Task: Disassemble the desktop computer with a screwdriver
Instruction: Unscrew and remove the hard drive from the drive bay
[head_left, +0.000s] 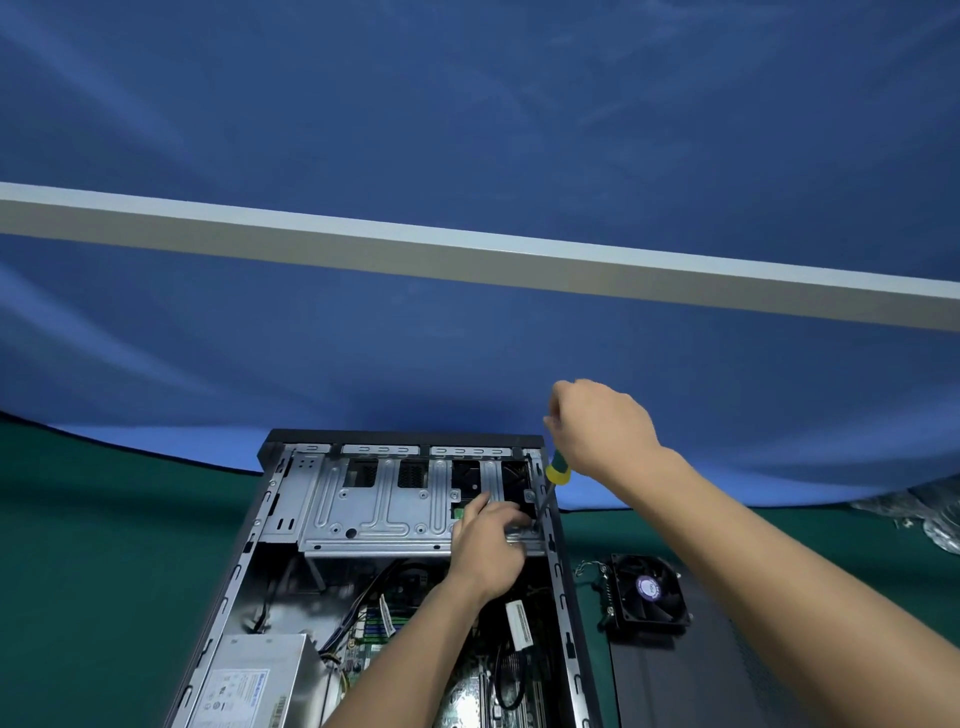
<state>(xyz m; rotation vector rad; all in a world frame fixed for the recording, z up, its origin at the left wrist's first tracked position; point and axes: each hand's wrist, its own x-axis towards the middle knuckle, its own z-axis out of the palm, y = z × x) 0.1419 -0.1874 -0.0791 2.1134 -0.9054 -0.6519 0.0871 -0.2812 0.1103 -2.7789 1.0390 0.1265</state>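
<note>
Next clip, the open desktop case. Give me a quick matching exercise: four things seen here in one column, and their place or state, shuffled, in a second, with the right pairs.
Things:
1. screwdriver
2. cooling fan
3. power supply
4. left hand

Places or states:
A. lying on the green table, to the right of the case
B. resting on the silver drive cage inside the case
C. gripped in the right hand, tip down at the case's right edge
D. in the near left corner of the case, label up

Pairs: 1-C, 2-A, 3-D, 4-B
</note>
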